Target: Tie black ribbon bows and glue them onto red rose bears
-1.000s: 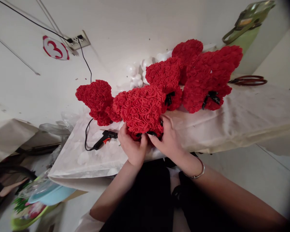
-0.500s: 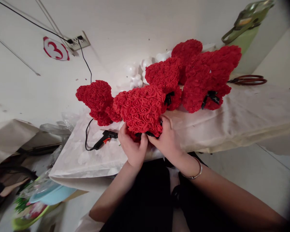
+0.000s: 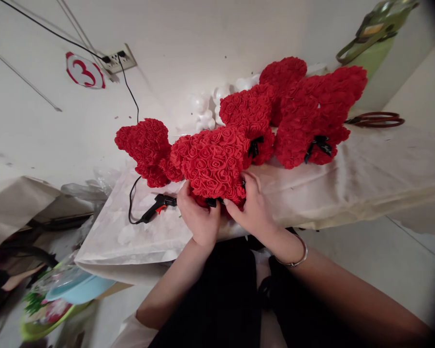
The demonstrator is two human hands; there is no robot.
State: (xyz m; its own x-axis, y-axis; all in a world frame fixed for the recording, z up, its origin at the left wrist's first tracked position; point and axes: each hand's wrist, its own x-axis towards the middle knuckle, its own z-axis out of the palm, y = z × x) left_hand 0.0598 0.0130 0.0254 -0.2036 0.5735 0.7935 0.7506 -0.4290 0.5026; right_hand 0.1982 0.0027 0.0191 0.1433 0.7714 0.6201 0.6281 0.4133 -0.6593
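Between my hands, at the front edge of the cloth-covered table [image 3: 304, 198], is a red rose bear [image 3: 213, 159] covered in small roses. A black ribbon [image 3: 213, 202] shows low on it, partly hidden. My left hand [image 3: 199, 212] is closed round its lower left side, thumb at the ribbon. From the right, my right hand [image 3: 253, 205] grips the bear with curled fingers, its thumb also close to the ribbon. A black glue gun [image 3: 155, 208] with an orange trigger lies on the table just left of my left hand.
More red rose bears stand behind: one at left [image 3: 145, 150], others at right [image 3: 315, 121], some with black bows. White bear forms [image 3: 203, 111] sit against the wall. Scissors [image 3: 379, 119] and a green bottle [image 3: 377, 48] are far right. A blue basin [image 3: 79, 287] is below left.
My right thumb has lifted a little and shifted at the ribbon, showing a bit more of the bear's lower front. Both hands stay on the bear. The whole view has shifted slightly.
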